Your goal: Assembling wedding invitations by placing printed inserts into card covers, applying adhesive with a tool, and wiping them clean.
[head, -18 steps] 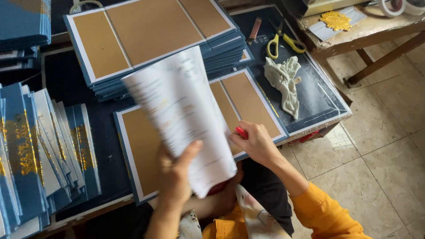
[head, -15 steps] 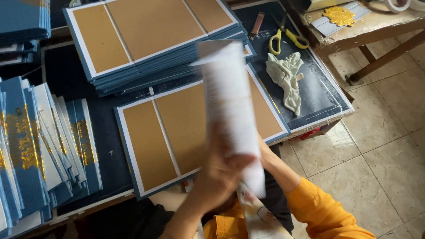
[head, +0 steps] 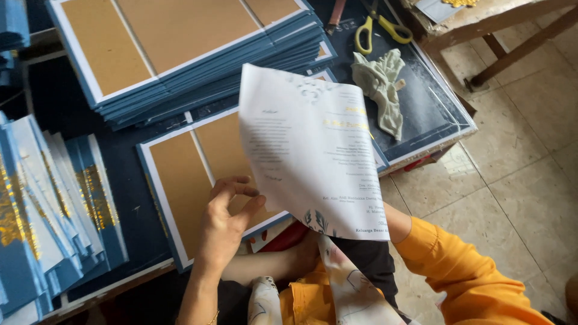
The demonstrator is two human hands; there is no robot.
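A large white printed paper sheet [head: 313, 156] with a leafy motif at its lower edge is lifted and curled above the dark worktop [head: 129, 159], hiding much of what lies under it. The left hand [head: 224, 224] sits at about seven o'clock from the sheet, fingers bent, thumb tip touching the sheet's lower left edge; its grip is loose, a light pinch on the paper at most. The right hand is hidden behind the sheet, only the orange sleeve [head: 463, 271] showing at five o'clock, so I cannot tell how its grip stands.

Under the sheet lies an open blue-edged card cover with brown board panels [head: 186, 174], flat on the worktop. At eleven o'clock rises a tall stack of the same blue-edged covers [head: 180, 48], brown side up. At nine o'clock, folded blue covers with gold print [head: 54, 204] lean fanned against one another. At one o'clock, a crumpled pale green cloth [head: 380, 87] lies on the worktop, with yellow-handled scissors [head: 379, 27] just beyond it.

To the right, the floor is pale beige tile [head: 518, 180], and a wooden table's legs [head: 506, 39] stand at two o'clock.
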